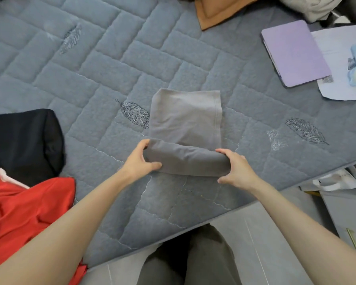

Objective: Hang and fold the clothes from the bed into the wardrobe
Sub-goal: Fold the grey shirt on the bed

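A grey garment (pixel 185 120) lies folded into a narrow strip on the quilted grey bed (pixel 90 79), its near end turned up into a thick fold (pixel 185 159). My left hand (pixel 140 159) grips the left end of that fold, thumb underneath. My right hand (pixel 236 169) grips the right end the same way. A red garment (pixel 25 214) lies bunched at the bed's near left, with a black garment (pixel 25 140) just beyond it.
A purple tablet case (pixel 294 52) and white papers (pixel 341 64) lie at the right of the bed. An orange-brown cloth (pixel 218 11) and a pale bundle (pixel 312 5) sit at the far edge. Grey floor and a paper bag (pixel 333 179) lie beside the bed's near edge.
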